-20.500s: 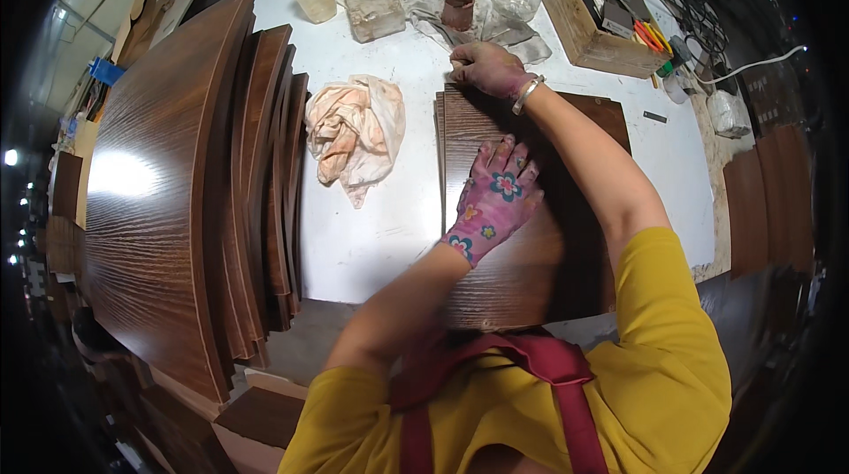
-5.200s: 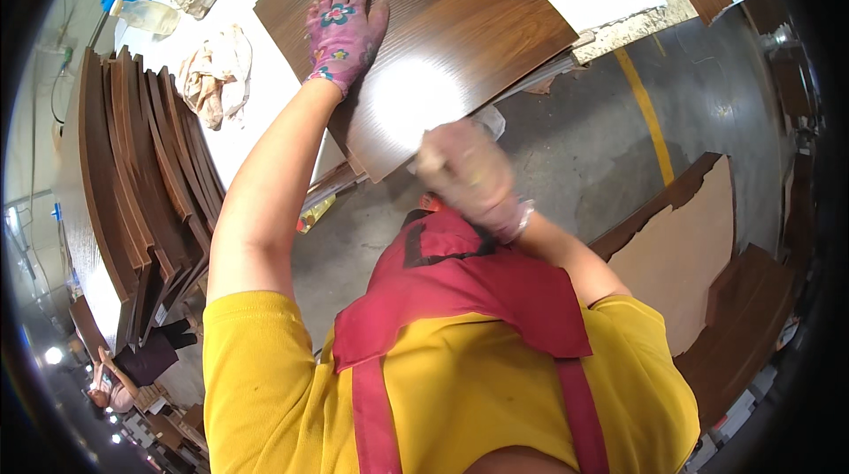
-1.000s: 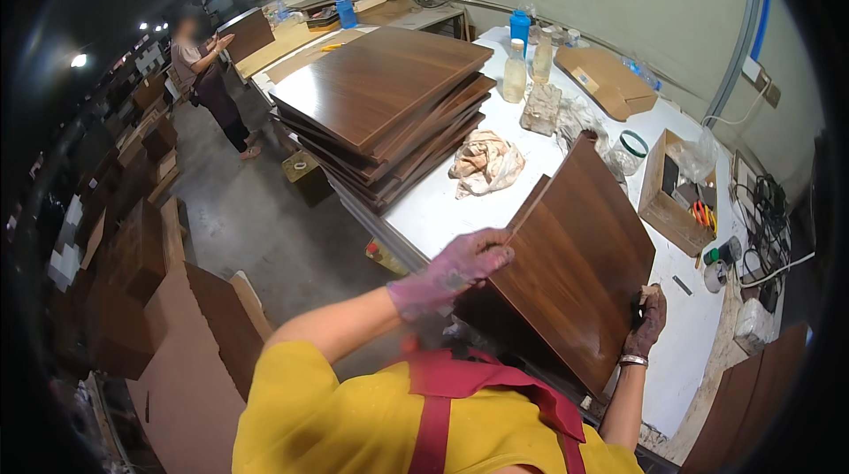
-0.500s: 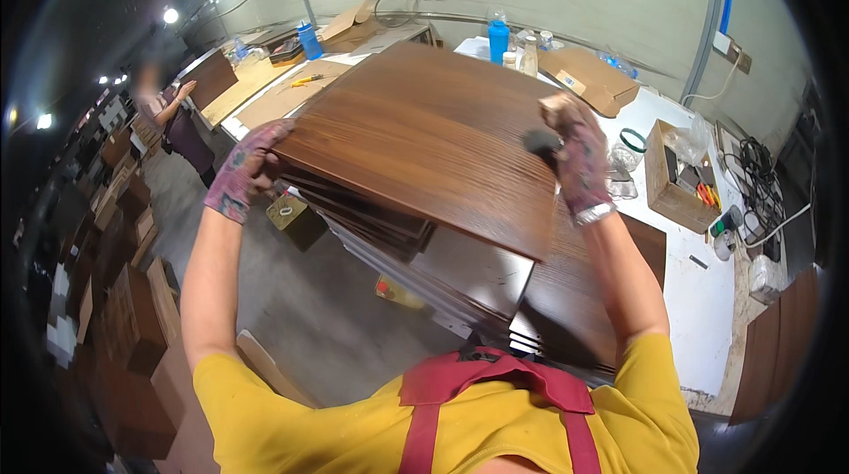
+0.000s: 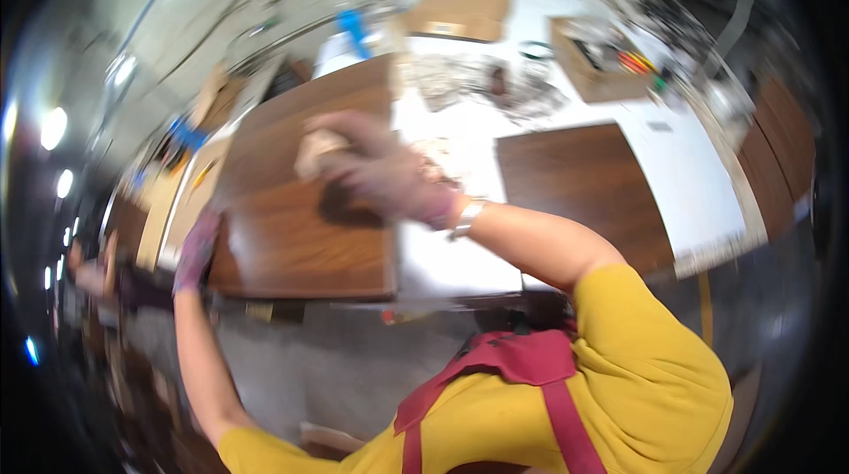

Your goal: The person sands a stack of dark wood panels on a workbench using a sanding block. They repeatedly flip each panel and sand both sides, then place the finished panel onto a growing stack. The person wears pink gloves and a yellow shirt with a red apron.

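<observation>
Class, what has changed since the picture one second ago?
The tilted panel swung left and now looks flat; the right hand moved from its edge to over its face. The left hand stays at its left edge; the wooden box stayed put.

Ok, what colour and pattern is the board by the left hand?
The board is brown with darker wood-grain streaks, somewhat blurred; best seen in the head view.

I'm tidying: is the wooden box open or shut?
Open: no lid covers the wooden box; red and yellow handles show inside.

2 gloved hands [image 5: 385, 169], 2 brn board tops [image 5: 584, 191] on wht tbl [image 5: 699, 200], 1 wdn box [image 5: 615, 88], 1 bracelet [image 5: 466, 219].
</observation>
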`<state>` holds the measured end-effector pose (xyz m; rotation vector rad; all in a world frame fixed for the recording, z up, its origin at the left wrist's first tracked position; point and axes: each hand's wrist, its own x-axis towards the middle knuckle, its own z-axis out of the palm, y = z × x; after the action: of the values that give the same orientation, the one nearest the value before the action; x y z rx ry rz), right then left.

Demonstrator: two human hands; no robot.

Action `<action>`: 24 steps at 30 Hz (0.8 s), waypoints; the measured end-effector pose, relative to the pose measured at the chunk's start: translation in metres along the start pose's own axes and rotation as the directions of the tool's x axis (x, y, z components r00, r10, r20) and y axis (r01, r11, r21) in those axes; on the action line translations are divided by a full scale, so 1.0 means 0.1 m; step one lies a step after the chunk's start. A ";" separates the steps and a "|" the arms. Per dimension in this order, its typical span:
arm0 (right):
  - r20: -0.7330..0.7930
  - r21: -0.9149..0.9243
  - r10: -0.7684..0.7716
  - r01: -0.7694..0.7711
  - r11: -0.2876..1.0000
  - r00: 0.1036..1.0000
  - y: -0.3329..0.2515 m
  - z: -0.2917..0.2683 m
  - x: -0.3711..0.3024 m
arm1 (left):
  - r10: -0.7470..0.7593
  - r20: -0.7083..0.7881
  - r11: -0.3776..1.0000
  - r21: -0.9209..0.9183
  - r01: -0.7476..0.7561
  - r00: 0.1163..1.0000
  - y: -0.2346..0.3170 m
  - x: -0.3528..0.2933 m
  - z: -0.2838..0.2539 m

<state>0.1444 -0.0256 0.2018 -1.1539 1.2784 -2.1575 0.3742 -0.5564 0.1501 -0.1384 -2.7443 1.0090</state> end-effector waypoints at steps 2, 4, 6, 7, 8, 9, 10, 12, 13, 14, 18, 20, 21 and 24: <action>-0.038 -0.077 -0.103 0.100 0.992 0.994 0.16 0.09 0.14 | 0.008 0.289 0.692 0.689 -0.213 0.957 -0.16 0.19 0.35; 0.024 -0.100 0.036 -0.033 0.994 0.999 0.12 0.10 0.18 | -0.104 0.353 0.969 0.247 0.014 0.930 -0.21 0.24 0.41; -0.053 -0.188 -0.170 0.158 0.969 0.984 0.22 0.05 0.24 | -0.203 0.368 0.979 0.046 0.201 0.907 -0.27 0.49 0.16; -0.061 -0.150 -0.176 0.165 0.975 0.983 0.14 0.08 0.17 | -0.262 0.380 0.960 0.008 0.281 0.887 -0.31 0.36 -0.05; -0.093 -0.171 -0.246 0.228 0.959 0.965 0.19 0.05 0.15 | -0.298 0.374 0.943 -0.028 0.332 0.878 -0.28 0.38 -0.20; -0.100 0.049 -0.157 0.163 0.985 0.982 0.23 -0.04 0.20 | -0.306 0.365 0.934 -0.063 0.352 0.879 -0.24 0.50 -0.26; -0.093 0.271 -0.087 0.110 0.956 0.992 0.21 -0.17 0.15 | -0.303 0.328 0.930 -0.102 0.352 0.895 -0.13 0.68 -0.40; -0.213 0.382 -0.095 0.172 0.908 0.972 0.21 -0.43 -0.08 | -0.300 0.216 0.926 -0.169 0.338 0.929 0.02 0.90 -0.75; -0.257 0.443 -0.086 0.197 0.875 0.962 0.21 -0.58 -0.24 | -0.299 0.156 0.920 -0.214 0.328 0.941 0.18 0.93 -0.98; -0.274 0.318 -0.005 0.095 0.943 0.962 0.14 -0.81 -0.51 | -0.324 0.006 0.873 -0.383 0.302 0.946 0.41 0.95 -1.22; -0.367 0.408 0.185 -0.020 0.913 0.912 0.14 -2.09 -2.04 | -0.361 -0.223 0.433 -0.900 -0.049 0.905 1.86 1.67 -3.00; -0.462 0.227 0.309 -0.225 0.947 0.831 0.05 -2.51 -2.77 | -0.163 -0.263 0.271 -0.939 -0.214 0.951 2.61 1.93 -3.61; -0.459 0.256 0.420 -0.336 0.906 0.783 0.15 -2.82 -3.11 | -0.034 -0.239 0.246 -0.943 -0.224 0.970 2.91 2.00 -3.84; -0.608 -0.406 -0.089 -0.212 0.889 0.789 -0.20 -3.52 -3.72 | 0.112 -0.008 0.221 -0.975 -0.033 0.994 3.62 2.35 -3.91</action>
<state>0.0838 0.4220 -0.0393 -0.5077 2.1673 -2.3384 0.2411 0.0020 0.2446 -0.4241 -2.9436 -0.9562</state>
